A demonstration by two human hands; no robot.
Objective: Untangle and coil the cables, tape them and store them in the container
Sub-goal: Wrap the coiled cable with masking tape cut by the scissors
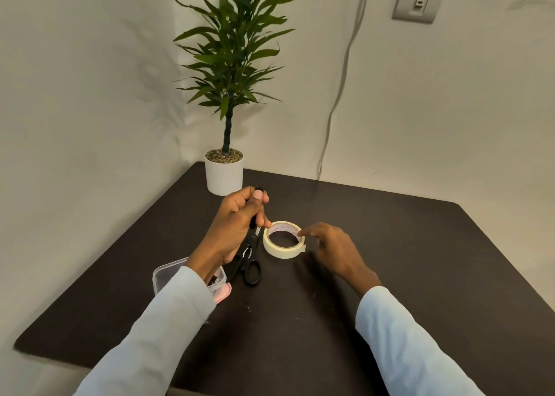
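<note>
My left hand (237,218) is closed in a fist around a black cable (253,222), which sticks out above and below the fingers; most of it is hidden in the hand. A roll of cream masking tape (283,250) lies flat on the dark table, just right of that hand. My right hand (333,245) hovers beside the roll with fingers apart, one fingertip at its right rim. Black scissors (250,268) lie below my left hand. A clear plastic container (168,272) stands at the left, partly covered by my left sleeve.
A pink lid (224,294) lies by the container. A potted plant in a white pot (224,172) stands at the table's far corner against the wall. A grey cord (339,95) hangs down the wall behind the table (390,260).
</note>
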